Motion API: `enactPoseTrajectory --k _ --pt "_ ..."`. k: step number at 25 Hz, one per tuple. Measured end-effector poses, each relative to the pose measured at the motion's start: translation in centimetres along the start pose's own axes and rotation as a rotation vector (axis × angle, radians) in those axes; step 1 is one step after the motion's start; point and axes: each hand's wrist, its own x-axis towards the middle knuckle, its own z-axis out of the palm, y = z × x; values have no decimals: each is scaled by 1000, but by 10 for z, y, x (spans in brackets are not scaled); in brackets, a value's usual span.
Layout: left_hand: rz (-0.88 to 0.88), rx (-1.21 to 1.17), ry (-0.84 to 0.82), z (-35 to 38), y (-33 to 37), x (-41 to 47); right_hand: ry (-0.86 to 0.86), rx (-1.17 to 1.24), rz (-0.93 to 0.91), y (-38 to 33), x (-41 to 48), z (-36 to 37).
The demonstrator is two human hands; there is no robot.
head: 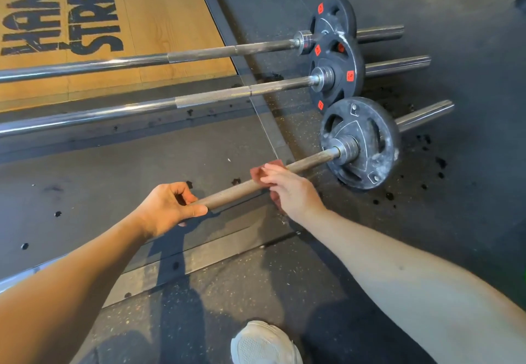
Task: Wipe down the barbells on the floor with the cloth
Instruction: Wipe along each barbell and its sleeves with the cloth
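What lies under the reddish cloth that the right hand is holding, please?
The nearest barbell's shaft passes under the reddish cloth, which the right hand holds round it. The stretch beneath the cloth is covered, so its surface cannot be seen.

Bright, sharp; arm shadows on floor [176, 249]; wide-angle edge bending.

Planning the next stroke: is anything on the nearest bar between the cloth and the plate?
Nothing visible. The brown steel barbell shaft runs bare from the reddish cloth under the right hand to the chalky black plate. The left hand grips the shaft on the other side.
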Motion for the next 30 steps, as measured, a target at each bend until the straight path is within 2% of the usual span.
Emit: enactPoseTrajectory --k 5,10,16,19,21,25,28,30 --pt "10 17 -11 1 -3 1 225 42 304 51 10 -76" --pt "17 35 -14 -3 -5 -1 512 139 455 28 12 -32" --pt "62 157 13 0 -3 -5 290 121 199 -54 -11 63" --pt "101 320 49 -7 -11 -18 220 124 183 -83 -13 91" --pt "125 362 122 -18 -24 -36 172 126 170 -101 -16 109" --pt "82 317 310 -43 -53 -73 -47 160 43 -154 -20 151" --pt "53 313 330 -44 -62 -85 -143 91 -104 -132 -16 129" --pt "82 299 334 -41 -62 -85 -90 61 -36 -92 -12 88"
